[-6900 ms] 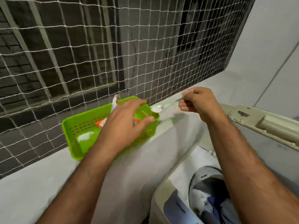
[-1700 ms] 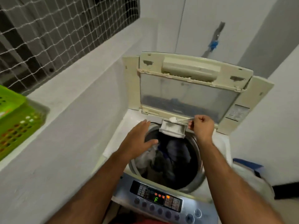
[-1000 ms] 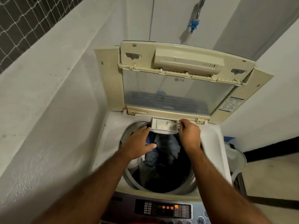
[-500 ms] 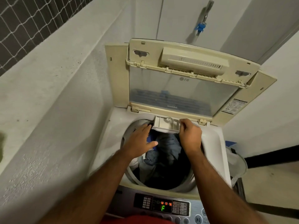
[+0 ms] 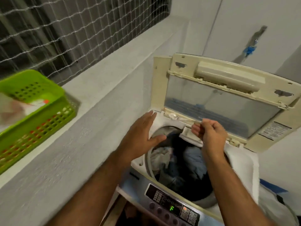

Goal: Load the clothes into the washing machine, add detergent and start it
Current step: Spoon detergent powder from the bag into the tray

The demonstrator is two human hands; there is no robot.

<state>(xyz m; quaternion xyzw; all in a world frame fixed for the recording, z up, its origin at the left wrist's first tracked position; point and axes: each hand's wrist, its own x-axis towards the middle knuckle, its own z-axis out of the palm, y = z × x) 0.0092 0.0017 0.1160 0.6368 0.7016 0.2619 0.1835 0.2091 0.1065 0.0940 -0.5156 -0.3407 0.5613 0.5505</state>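
Observation:
The top-loading washing machine (image 5: 242, 167) stands with its lid (image 5: 219, 103) raised. Dark blue and white clothes (image 5: 192, 163) fill the drum. A white detergent drawer (image 5: 189, 135) sticks out at the drum's back rim. My right hand (image 5: 210, 134) hovers above that drawer and pinches the thin handle of a spoon (image 5: 173, 115), whose bowl points left over the machine's back edge. My left hand (image 5: 141, 137) is flat, fingers straight, over the drum's left rim, holding nothing. The control panel (image 5: 172, 207) at the front shows a green "F".
A green perforated basket (image 5: 61, 110) holding a white packet stands on the grey concrete ledge (image 5: 105, 82) to the left, under window netting (image 5: 73, 30). A tap with a blue fitting (image 5: 249, 49) is on the wall behind. A white and blue object (image 5: 273, 193) sits right of the machine.
My right hand has lifted off the drawer with the spoon now pointing left. My left hand has risen from the drum towards its left rim. The view swung left, bringing the basket in.

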